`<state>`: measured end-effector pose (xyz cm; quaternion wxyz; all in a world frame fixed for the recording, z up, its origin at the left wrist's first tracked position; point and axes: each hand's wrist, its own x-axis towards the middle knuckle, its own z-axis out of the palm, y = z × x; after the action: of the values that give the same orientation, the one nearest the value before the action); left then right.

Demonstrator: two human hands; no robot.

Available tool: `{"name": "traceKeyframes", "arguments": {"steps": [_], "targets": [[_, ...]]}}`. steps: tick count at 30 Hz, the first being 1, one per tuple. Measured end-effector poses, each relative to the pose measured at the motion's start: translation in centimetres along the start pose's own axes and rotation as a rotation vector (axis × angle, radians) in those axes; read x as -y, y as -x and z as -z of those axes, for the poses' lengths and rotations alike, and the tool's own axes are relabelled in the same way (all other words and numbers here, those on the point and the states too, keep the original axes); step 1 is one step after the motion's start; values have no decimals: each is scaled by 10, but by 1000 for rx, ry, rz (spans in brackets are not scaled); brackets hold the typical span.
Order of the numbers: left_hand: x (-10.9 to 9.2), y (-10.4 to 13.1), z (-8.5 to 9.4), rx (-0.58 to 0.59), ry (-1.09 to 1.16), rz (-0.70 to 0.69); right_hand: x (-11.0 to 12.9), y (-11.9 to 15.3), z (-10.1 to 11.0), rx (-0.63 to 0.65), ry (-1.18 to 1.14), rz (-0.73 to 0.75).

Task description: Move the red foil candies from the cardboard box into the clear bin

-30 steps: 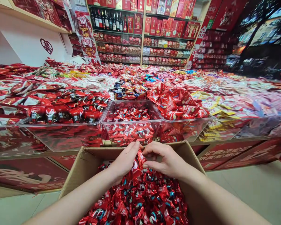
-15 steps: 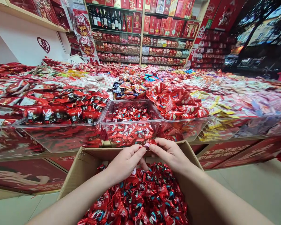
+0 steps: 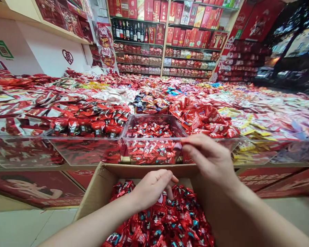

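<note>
My right hand [image 3: 212,159] is raised over the far right side of the cardboard box [image 3: 92,195], thumb and fingertips pinched on a small red-wrapped candy [image 3: 180,141]. Something pinkish shows at the same fingertips; whether it is a nail or part of the candy is unclear. Lower down, my left hand [image 3: 154,187] hovers above the heap of red wrapped candies [image 3: 157,223] inside the box. Its fingers are loosely bent and apart, the palm turned down and hidden. Beyond the box stands a clear plastic bin [image 3: 154,139] partly filled with similar candies.
More clear bins along the counter hold red-and-black packets [image 3: 84,127], red triangular packets [image 3: 206,118] and yellow packets [image 3: 257,125]. Wine bottles [image 3: 128,31] and red boxes line the back shelves. Pale floor tiles [image 3: 54,223] lie beside the box.
My hands have come apart; they met at a small candy before. The right hand has moved up and right, the left lower over the box. The view has shifted slightly.
</note>
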<state>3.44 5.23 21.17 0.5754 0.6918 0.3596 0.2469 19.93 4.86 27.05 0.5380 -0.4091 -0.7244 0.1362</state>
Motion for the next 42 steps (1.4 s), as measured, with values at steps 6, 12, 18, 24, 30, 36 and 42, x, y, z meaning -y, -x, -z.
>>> {"name": "traceKeyframes", "arguments": {"steps": [6,12,18,24,30,36,42], "targets": [[7,5,-6,48,-131,-11,-9,-99,-35,461,321,-9],[7,6,-1,-2,-164,-68,-34,-125,-94,888,363,-41],[7,7,1,-2,-159,-91,-39,-118,-106,812,438,19],[7,3,2,-90,87,-8,-9,-106,-75,445,381,170],[-12,7,8,-281,599,-98,15,9,-34,218,-94,-130],[-23,7,4,-401,753,-111,-2,51,-49,519,-877,-621],[-25,6,10,-417,684,-171,-8,43,-46,460,-863,-797]]}}
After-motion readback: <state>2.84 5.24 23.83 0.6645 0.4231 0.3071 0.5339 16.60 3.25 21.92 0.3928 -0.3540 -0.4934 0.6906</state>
